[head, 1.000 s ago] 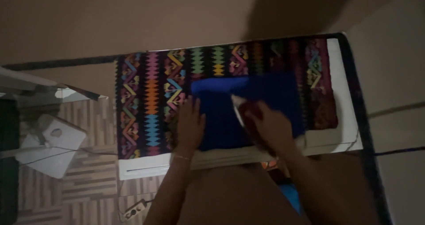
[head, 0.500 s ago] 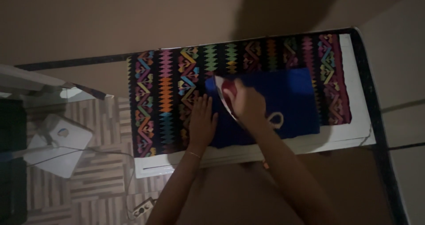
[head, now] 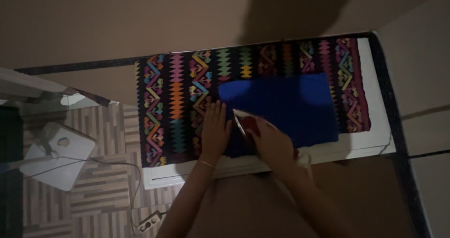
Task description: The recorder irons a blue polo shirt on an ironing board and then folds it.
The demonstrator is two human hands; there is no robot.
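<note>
1 head camera looks steeply down, fairly near, over the ironing surface.

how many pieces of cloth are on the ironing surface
2. A plain blue cloth lies flat under the red and white iron, near the right end. Beneath it, a dark cloth with colourful zigzag pattern covers the white surface. More may be hidden underneath.

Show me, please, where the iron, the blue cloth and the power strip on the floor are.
iron [head: 244, 122], head view, on its pale pointed front.
blue cloth [head: 290, 104], head view, on its flat middle.
power strip [head: 149, 221], head view, on its top face.
</note>
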